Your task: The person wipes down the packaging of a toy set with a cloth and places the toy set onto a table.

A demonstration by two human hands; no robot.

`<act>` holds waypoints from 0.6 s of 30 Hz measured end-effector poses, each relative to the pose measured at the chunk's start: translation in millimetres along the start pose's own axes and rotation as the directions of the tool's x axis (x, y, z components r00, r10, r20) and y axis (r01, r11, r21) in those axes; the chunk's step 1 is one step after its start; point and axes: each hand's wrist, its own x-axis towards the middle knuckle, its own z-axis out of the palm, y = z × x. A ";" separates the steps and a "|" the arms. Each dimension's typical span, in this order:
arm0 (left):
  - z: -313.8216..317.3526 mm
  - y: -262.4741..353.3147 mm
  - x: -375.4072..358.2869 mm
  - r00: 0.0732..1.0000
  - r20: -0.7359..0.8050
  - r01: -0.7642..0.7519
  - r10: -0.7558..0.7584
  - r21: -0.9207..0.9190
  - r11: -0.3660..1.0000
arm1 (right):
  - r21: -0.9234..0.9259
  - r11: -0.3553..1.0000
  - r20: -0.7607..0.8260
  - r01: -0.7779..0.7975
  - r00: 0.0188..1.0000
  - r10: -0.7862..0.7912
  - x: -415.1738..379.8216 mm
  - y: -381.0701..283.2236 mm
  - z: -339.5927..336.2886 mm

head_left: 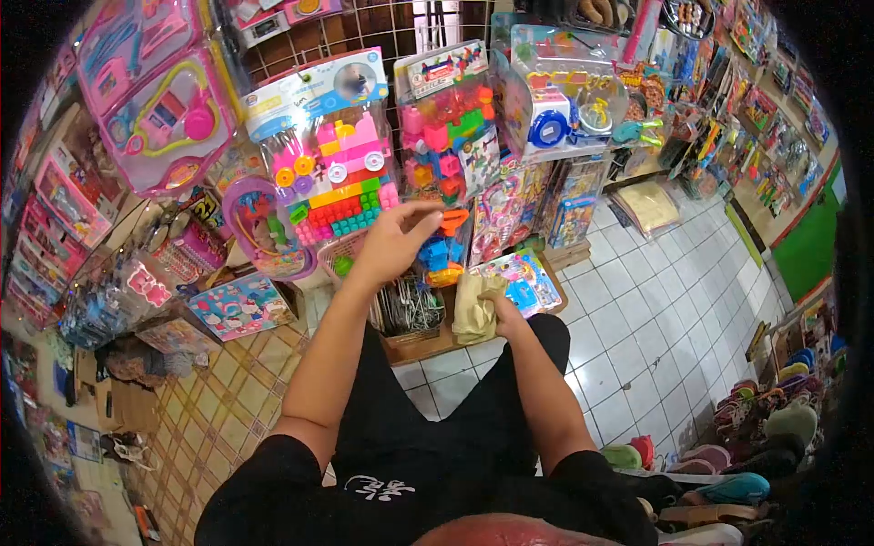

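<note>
My left hand (pixel 399 242) is raised in front of the hanging toy packs, thumb and fingers apart in a curve with nothing between them. Its fingertips overlap an orange toy piece (pixel 453 219) in this view, just above a blue and orange toy (pixel 442 257). Behind the hand hangs a clear bag of building blocks (pixel 341 168), and to its right a second block pack (pixel 448 127). Lower down, my right hand (pixel 510 320) is closed on a crumpled tan cloth (pixel 475 309), in front of a colorful picture pack (pixel 530 284).
A wooden box of metal hooks (pixel 410 309) stands before my knees. Pink toy sets (pixel 150 100) hang on the left. Shoes (pixel 787 428) line the lower right, and a clear plastic packet (pixel 646 207) lies on the white tiled floor (pixel 628 346).
</note>
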 end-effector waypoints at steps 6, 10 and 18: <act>1.4 -18.8 120.3 0.910 -0.339 -0.158 0.240 0.252 0.955 | 0.023 0.995 -0.058 0.098 0.994 -0.096 -0.6 -1.8 -56.3; 19.2 -1.1 139.4 0.826 -0.459 -0.138 0.327 0.398 0.907 | 0.033 0.994 -0.114 0.107 0.988 -0.103 -22.6 -7.9 -57.0; 21.1 1.7 170.2 0.751 -0.628 -0.075 0.203 0.224 0.972 | 0.011 0.994 -0.125 0.104 0.987 -0.102 -23.3 -5.2 -74.7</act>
